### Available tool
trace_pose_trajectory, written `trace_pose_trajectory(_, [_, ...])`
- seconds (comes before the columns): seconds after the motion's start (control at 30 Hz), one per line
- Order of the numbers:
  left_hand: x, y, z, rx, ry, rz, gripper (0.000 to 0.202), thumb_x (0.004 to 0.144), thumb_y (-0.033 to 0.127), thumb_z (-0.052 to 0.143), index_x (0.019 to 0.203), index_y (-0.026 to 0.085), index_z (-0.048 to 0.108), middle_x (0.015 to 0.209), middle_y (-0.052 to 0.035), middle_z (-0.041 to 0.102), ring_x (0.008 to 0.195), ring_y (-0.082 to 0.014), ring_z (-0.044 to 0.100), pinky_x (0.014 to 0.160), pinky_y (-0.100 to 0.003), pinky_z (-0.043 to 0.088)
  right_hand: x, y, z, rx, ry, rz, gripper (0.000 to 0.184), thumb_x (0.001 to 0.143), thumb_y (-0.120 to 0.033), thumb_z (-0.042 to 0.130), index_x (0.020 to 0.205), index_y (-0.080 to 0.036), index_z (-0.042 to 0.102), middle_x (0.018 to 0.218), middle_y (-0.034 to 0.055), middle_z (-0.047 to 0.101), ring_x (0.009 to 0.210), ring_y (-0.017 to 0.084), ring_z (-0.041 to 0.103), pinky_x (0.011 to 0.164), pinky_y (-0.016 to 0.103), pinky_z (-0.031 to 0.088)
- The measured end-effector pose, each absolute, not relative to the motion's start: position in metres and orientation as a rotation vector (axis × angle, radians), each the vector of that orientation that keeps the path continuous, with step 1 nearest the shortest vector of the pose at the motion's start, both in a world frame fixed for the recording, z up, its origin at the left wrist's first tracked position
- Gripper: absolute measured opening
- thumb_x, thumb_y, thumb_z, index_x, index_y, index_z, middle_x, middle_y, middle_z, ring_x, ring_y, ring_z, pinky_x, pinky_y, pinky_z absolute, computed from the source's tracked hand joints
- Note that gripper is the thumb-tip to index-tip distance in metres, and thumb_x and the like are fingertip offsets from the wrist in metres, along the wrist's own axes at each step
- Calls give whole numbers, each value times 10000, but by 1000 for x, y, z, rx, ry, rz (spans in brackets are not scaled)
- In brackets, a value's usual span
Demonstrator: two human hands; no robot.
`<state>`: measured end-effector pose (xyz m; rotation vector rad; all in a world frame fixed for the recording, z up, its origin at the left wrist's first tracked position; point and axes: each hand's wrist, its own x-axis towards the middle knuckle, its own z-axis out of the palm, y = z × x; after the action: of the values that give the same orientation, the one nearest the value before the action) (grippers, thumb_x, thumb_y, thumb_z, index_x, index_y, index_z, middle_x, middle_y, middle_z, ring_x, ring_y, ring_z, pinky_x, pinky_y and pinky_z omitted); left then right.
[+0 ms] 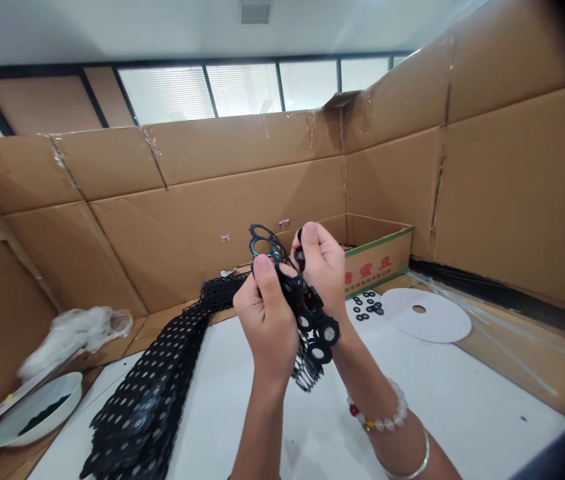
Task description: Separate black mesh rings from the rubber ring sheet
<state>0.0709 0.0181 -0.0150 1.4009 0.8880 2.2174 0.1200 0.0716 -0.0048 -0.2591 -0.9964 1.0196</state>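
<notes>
Both hands are raised over the white tabletop (227, 393), close together near the middle of the view. My left hand (268, 317) is closed, thumb on top, around a bundle of black ring-shaped pieces (312, 320) joined in strips. Several rings in the bundle have pale round centres; those at the upper end look like open loops. My right hand (321, 267) is closed in a pinch, with small dark round pieces (299, 253) showing at its fingertips. Whether these are joined to the bundle is hidden by the fingers.
A long stack of black sheets with pale dots (152, 380) lies on the left. Further left are a white bowl (70, 387) and clear plastic wrap (75, 337). Loose black rings (362, 307), a white disc (432, 320) and an open carton (380, 263) stand right. Cardboard walls (232, 200) surround the table.
</notes>
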Motion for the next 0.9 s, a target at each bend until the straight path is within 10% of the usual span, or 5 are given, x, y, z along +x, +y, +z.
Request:
trace_pose_trajectory(0.6, [63, 22, -9, 1164, 941, 2305, 476, 930, 469, 525, 550, 183, 535, 425, 61, 461, 374, -66, 408, 390, -169, 346, 94, 64, -21, -276, -1038, 1128, 451, 898, -607, 510, 674, -228, 418, 461, -106, 303, 380, 64, 258, 388, 210, 242])
trace_pose_trajectory(0.9, [9, 20, -4, 957, 983, 2465, 339, 964, 409, 514, 765, 146, 597, 617, 38, 554, 481, -79, 497, 463, -204, 434, 121, 113, -40, -807, -1179, 374, 359, 985, -467, 429, 796, -187, 550, 649, -13, 544, 553, 117, 468, 577, 264, 393])
